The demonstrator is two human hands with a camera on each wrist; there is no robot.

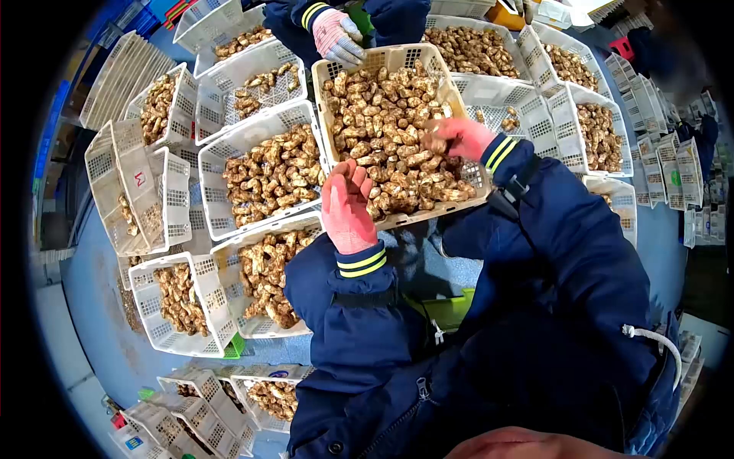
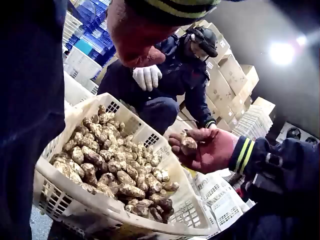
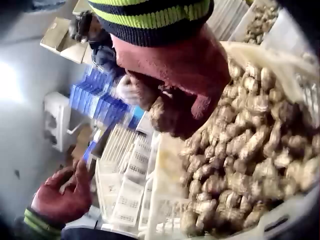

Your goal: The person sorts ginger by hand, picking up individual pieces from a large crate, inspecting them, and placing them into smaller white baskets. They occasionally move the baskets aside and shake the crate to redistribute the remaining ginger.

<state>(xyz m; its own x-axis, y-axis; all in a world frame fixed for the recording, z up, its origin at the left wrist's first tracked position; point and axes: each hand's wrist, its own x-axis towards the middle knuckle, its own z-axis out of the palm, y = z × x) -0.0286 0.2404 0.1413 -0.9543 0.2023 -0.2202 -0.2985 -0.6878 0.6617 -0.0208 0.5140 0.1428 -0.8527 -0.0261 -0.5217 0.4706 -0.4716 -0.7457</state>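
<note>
A cream plastic crate full of brown-and-white mushrooms stands before me. Over its right side, my right hand, in a red glove, holds one mushroom between thumb and fingers. My left hand, gloved the same way, is above the crate's near left corner. Its fingers are loosely bent with nothing visible between them; the fingertips look dirt-stained. At the far rim, another person's hand in a striped white glove rests close to the crate.
White crates of mushrooms surround the central one, such as the crate on the left and a sparsely filled crate on the right. Another person crouches opposite. Cardboard boxes are stacked behind. Blue floor shows at left.
</note>
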